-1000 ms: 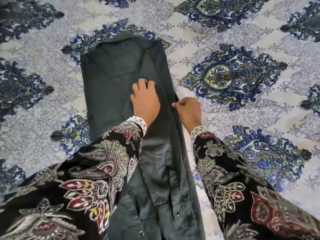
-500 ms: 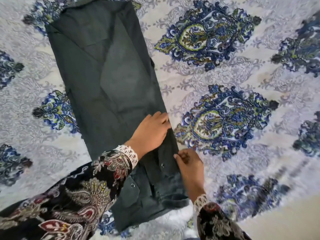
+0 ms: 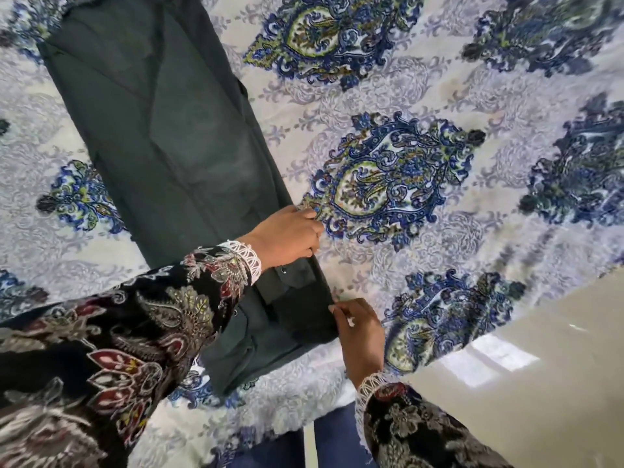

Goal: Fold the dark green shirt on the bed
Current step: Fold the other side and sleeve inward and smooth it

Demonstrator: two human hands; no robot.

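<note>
The dark green shirt (image 3: pixel 175 146) lies on the bed as a long narrow strip, its sides folded in, running from the top left down to the near edge. Its snap buttons show near my hands. My left hand (image 3: pixel 287 234) lies on the strip's right edge, fingers curled over the fold. Lower down, my right hand (image 3: pixel 359 327) pinches the same right edge near the shirt's bottom corner. My patterned left sleeve hides part of the shirt's lower left.
The bedspread (image 3: pixel 388 184) is white with large blue and green medallions. The bed's near edge runs diagonally at the lower right, with pale tiled floor (image 3: pixel 523 383) beyond it. My blue trouser legs (image 3: pixel 334 440) stand against the bed.
Both hands have slid down the shirt's right edge toward its lower end. The view has swung so the bed's edge and floor now show.
</note>
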